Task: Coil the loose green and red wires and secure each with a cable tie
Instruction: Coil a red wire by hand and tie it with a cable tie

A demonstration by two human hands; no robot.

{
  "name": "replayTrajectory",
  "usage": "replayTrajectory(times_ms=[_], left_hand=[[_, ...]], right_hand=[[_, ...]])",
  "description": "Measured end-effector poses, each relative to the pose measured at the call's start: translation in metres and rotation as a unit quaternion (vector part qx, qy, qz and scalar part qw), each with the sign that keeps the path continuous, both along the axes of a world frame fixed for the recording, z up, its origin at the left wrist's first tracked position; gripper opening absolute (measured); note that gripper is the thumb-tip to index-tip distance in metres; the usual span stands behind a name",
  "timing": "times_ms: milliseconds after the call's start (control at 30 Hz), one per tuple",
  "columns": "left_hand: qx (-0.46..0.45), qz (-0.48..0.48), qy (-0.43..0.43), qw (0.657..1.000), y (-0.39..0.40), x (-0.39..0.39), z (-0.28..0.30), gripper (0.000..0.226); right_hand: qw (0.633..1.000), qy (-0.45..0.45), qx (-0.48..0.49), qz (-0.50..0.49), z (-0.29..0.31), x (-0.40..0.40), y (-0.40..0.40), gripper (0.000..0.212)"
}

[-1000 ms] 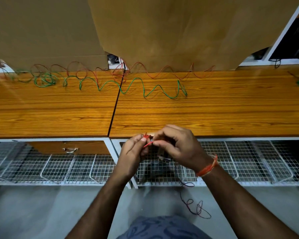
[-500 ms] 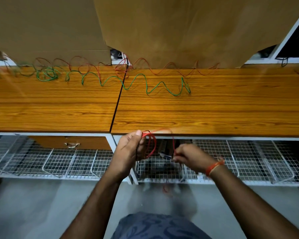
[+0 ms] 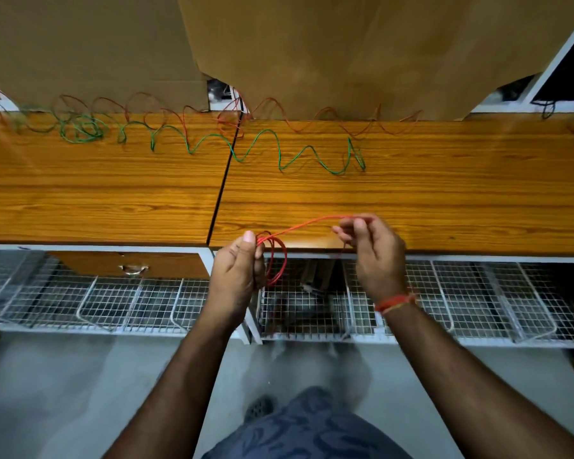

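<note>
Now two hands (image 3: 307,260) — one red wire (image 3: 304,225) pinched.

Single view: head-worn wide-angle camera, facing forward and down. Table (image 3: 411,200) spans the upper middle of the frame, seen from above its near edge; cardboard (image 3: 345,51) fills the top. Both hands (image 3: 236,273) (image 3: 375,253) sit close, at frame centre, forearms entering from the bottom. Wire racks (image 3: 113,299) and floor (image 3: 63,399) lie below. Edges bow from lens distortion.
</note>
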State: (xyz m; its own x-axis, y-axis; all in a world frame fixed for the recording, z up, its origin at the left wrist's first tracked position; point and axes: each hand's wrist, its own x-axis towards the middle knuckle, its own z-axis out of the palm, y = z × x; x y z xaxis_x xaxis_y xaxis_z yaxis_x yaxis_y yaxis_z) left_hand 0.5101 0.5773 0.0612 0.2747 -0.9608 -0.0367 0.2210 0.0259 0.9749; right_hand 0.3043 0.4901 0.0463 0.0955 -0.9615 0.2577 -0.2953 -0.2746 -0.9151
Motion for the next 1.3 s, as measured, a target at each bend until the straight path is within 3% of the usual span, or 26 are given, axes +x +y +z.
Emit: replayTrajectory(times_ms=[33, 67, 133, 167, 233, 300, 333, 433, 567, 633, 867, 933, 1033, 1100, 1200, 1300], left_hand=[[-0.006, 0.002, -0.001, 1.0, -0.001, 0.002, 0.0, 0.039], [-0.01, 0.0, -0.003, 1.0, -0.002, 0.004, 0.0, 0.039], [-0.002, -0.002, -0.017, 1.0, -0.001, 0.005, 0.0, 0.039], [0.004, -0.005, -0.021, 1.0, -0.001, 0.004, -0.001, 0.039], [0.005, -0.004, -0.009, 1.0, -0.001, 0.002, -0.003, 0.039], [0.007, 0.008, 0.012, 1.0, -0.002, 0.0, -0.005, 0.041], [0.007, 0.012, 0.019, 1.0, -0.003, -0.001, -0.005, 0.041], [0.008, 0.003, 0.044, 0.999, -0.006, -0.003, -0.005, 0.039], [0.017, -0.026, 0.119, 0.992, -0.006, -0.005, -0.009, 0.04], [0.022, -0.054, 0.148, 0.987, -0.005, -0.005, -0.012, 0.042], [0.032, -0.115, 0.224, 0.967, -0.001, -0.001, -0.012, 0.036], [0.051, -0.136, 0.242, 0.959, 0.0, 0.002, -0.013, 0.034], [0.05, -0.147, 0.24, 0.958, 0.0, 0.0, -0.013, 0.028], [0.046, -0.097, 0.227, 0.968, -0.004, -0.003, -0.011, 0.027], [0.037, -0.003, 0.205, 0.978, -0.008, -0.003, -0.008, 0.028], [0.038, 0.029, 0.151, 0.987, -0.008, -0.004, -0.008, 0.028]], right_hand=[[0.999, 0.03, 0.019, 0.028, -0.007, -0.001, 0.006, 0.027], [0.982, 0.124, 0.093, 0.106, -0.014, -0.002, 0.012, 0.029], [0.88, 0.324, 0.23, 0.259, -0.03, -0.01, 0.015, 0.034], [0.876, 0.344, 0.222, 0.257, -0.033, -0.011, 0.013, 0.036], [0.969, 0.191, 0.116, 0.102, -0.027, -0.009, 0.003, 0.034], [0.998, 0.058, 0.032, 0.015, -0.023, -0.007, -0.001, 0.028], [0.995, 0.069, 0.047, 0.051, -0.022, -0.007, -0.001, 0.026], [0.932, 0.256, 0.168, 0.194, -0.037, -0.012, 0.004, 0.027], [0.974, 0.112, 0.133, 0.147, -0.047, -0.025, 0.001, 0.018], [0.977, 0.053, 0.13, 0.162, -0.05, -0.029, -0.001, 0.016], [0.986, 0.107, 0.102, 0.079, -0.063, -0.049, 0.003, 0.013], [0.975, 0.177, 0.084, 0.11, -0.061, -0.052, 0.005, 0.015], [0.904, 0.337, 0.094, 0.246, -0.046, -0.041, 0.011, 0.021], [0.867, 0.396, 0.054, 0.296, -0.035, -0.033, 0.015, 0.027], [0.846, 0.413, 0.003, 0.337, -0.019, -0.026, 0.021, 0.027], [0.824, 0.409, -0.037, 0.389, 0.002, -0.017, 0.028, 0.026]])
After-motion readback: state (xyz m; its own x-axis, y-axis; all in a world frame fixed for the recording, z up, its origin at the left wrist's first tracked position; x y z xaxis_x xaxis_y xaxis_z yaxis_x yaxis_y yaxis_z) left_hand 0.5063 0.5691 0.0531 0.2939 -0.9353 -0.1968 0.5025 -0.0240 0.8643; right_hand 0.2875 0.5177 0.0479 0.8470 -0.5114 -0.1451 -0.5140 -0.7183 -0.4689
